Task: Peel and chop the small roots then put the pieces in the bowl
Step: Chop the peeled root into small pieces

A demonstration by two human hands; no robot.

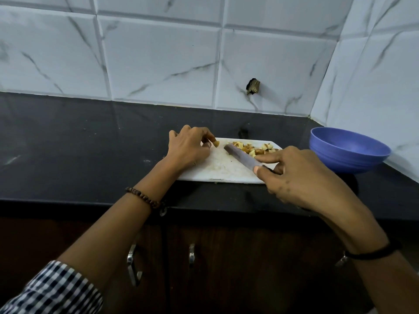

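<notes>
A white cutting board [217,168] lies on the black counter. A pile of chopped yellow-brown root pieces [254,148] sits at its far right. My left hand [188,148] pinches one small root piece [216,143] at the board's far left edge. My right hand [301,177] grips a knife [240,156] by the handle, index finger stretched along the blade, whose tip points at the pile. The blue bowl [347,152] stands to the right of the board; its inside is not visible.
The black counter [79,143] stretches to the left, tiled walls behind and to the right. A hole [253,86] shows in the back tile. Dark cabinet doors with metal handles [133,266] are below the counter edge.
</notes>
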